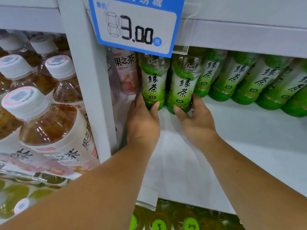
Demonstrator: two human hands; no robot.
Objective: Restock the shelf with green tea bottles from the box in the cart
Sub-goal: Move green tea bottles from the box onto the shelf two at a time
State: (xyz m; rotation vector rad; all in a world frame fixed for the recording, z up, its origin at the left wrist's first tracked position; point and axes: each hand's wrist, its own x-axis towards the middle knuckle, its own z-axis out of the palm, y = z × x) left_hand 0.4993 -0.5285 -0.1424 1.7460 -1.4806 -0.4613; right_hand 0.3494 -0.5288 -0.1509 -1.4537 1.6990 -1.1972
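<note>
Two green tea bottles stand upright on the white shelf (pixel 240 130), deep at its left end. My left hand (pixel 142 120) grips the base of the left green tea bottle (pixel 153 80). My right hand (pixel 194 120) grips the base of the bottle beside it (pixel 181 85). Both bottles have green-and-white labels; their caps are hidden behind a blue price sign (pixel 136 24). A row of several more green tea bottles (pixel 249 80) stands further right along the back. The box and the cart are out of view.
A white upright post (pixel 89 90) divides the shelves. Left of it stand several peach fruit tea bottles (pixel 54 127) with white caps, and one more (pixel 126 72) stands just left of my left hand. The shelf below holds green-capped bottles (pixel 191 224).
</note>
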